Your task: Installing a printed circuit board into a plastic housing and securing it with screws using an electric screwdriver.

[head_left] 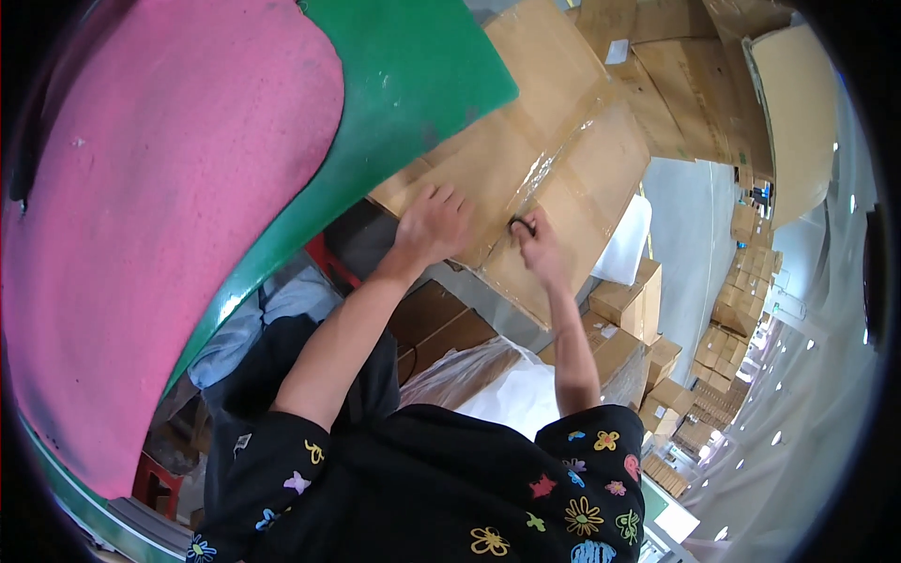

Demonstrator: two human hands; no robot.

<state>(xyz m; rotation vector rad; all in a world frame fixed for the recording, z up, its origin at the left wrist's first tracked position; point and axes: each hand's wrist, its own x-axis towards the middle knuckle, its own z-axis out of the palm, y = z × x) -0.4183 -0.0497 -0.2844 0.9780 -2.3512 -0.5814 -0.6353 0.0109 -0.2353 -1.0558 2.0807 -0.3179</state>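
Observation:
A large cardboard box (497, 150) lies in front of me, with shiny clear tape (540, 169) along its middle seam. On the box's top, left of the seam, rests my left hand (435, 223), holding nothing, fingers slightly bent against the cardboard. Just right of the tape, near the box's near edge, my right hand (542, 251) is closed around a small tool with a dark, ring-like handle (521, 225). The rest of that tool is hidden by my fingers or too small to make out.
A green table (413, 84) with a pink mat (188, 188) stands at the left. Clear plastic wrap and white sheeting (516, 399) lie below my arms. Cardboard boxes (631, 300) are stacked to the right, beside grey floor (690, 235). More flattened cardboard (690, 94) is beyond.

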